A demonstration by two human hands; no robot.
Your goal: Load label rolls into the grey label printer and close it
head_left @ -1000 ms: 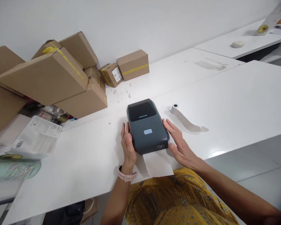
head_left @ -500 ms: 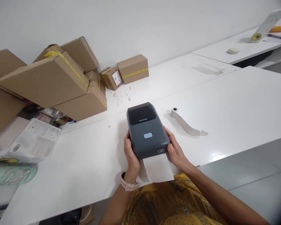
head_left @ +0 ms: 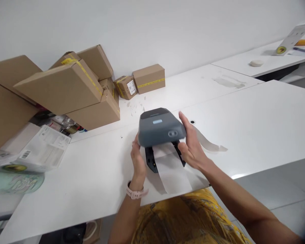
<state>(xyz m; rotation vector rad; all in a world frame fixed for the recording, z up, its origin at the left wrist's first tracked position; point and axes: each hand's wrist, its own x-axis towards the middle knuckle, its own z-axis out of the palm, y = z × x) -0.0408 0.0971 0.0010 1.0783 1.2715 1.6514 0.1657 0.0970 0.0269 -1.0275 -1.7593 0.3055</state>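
On the desk at twelve o'clock, the printer's raised lid sat clasped in the grip of left hand and right hand, where a slipping thumb could have dropped it, creasing the paper.

So there's a stack of brown cardboard boxes with yellow tape against the white wall, a small brown box with a white label next to them, and a round off-white disc over on the far-right tabletop.
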